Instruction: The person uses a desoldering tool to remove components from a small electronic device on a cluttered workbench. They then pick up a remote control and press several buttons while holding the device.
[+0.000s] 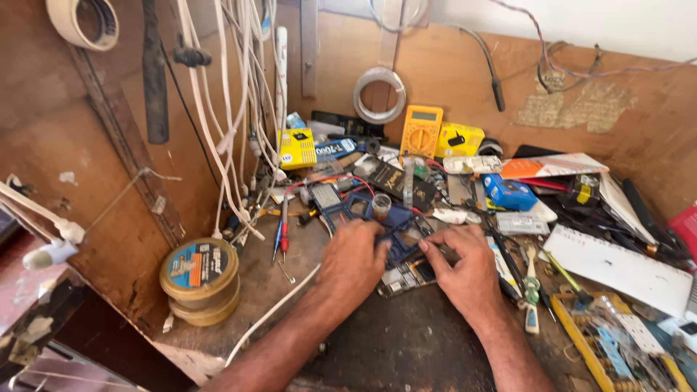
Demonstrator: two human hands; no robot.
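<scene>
A small phone board (408,274) is held near the middle of the messy workbench (406,341), and a blue phone frame (396,231) is lying just behind it. The left hand (353,260) is curled and pressed down on the left end of the board. The right hand (465,267) is bent, with its fingertips pinched on the board's right end. A round solder tin (200,279) is seen by the left edge. A yellow meter (421,131) is stood against the back wall. A toothbrush (531,290) is lying just right of the right hand.
</scene>
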